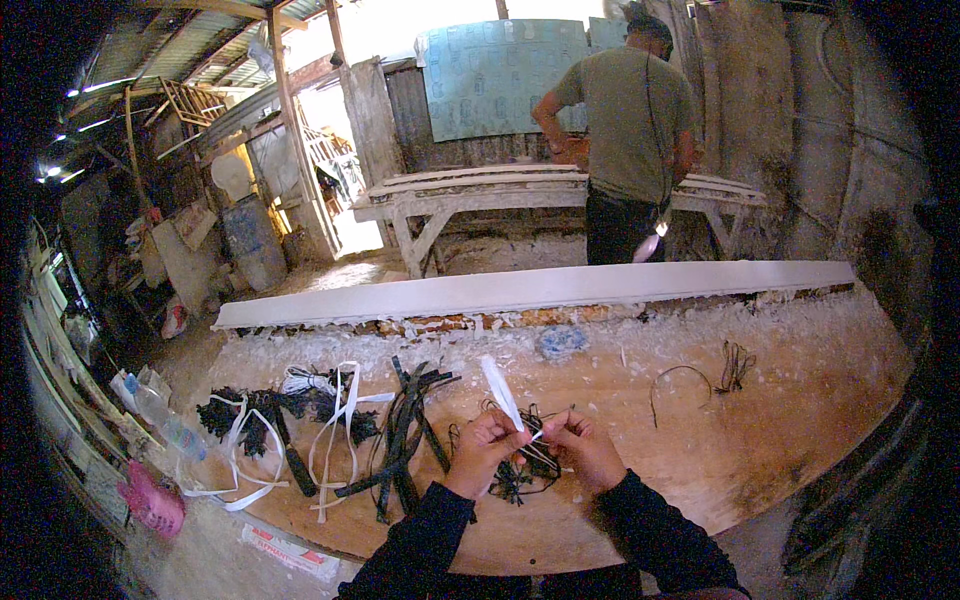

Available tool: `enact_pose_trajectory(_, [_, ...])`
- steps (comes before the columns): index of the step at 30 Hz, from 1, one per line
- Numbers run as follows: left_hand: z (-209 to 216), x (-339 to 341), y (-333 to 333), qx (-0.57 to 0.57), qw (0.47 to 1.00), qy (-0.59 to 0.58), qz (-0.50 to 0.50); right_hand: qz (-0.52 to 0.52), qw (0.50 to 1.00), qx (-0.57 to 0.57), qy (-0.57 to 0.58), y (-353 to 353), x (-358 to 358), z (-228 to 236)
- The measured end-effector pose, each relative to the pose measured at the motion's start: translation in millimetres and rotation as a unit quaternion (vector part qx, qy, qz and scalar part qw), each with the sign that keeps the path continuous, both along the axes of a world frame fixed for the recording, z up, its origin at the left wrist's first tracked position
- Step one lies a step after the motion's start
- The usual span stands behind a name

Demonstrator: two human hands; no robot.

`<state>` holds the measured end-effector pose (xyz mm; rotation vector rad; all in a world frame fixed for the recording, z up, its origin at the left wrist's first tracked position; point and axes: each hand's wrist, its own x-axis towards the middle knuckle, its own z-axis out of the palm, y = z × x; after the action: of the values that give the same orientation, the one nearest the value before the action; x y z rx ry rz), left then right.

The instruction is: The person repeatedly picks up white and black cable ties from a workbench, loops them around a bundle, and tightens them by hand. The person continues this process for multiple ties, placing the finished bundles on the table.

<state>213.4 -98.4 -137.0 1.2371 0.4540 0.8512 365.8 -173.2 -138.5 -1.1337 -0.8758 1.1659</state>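
White strip (502, 393): flat, narrowing downward; left hand (485, 452) and right hand (588, 455) pinching it, over black cord tangle (515, 487).

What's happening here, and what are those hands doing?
Someone's left hand pinches a white strip over a wooden table, and the right hand pinches a thin white end close by. Dark cords lie tangled under the hands. Black strips and loose white strips lie to the left, and a long white piece runs along the table's far edge. Another person stands beyond it, back turned.
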Motion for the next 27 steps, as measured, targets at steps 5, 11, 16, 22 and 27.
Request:
enact_pose_trajectory(5, [1,0,-1,-0.015,0.999,-0.031,0.026,-0.033,0.996,0.047,0.072,-1,0,6])
enact_pose_trajectory(11, [3,-2,2,-0.051,0.995,-0.053,0.073,-0.087,0.949,0.164,-0.254,-8,-17,11])
enact_pose_trajectory(16, [0,1,0,-0.034,0.995,-0.075,0.054,-0.154,0.824,0.271,-0.473,-10,-20,12])
enact_pose_trajectory(22, [1,2,-3,-0.045,0.997,-0.056,0.040,-0.167,0.819,0.253,-0.486,-11,-19,12])
enact_pose_trajectory(27, [8,1,-7,-0.049,0.998,-0.034,0.028,-0.188,0.808,0.253,-0.498,-11,-17,9])
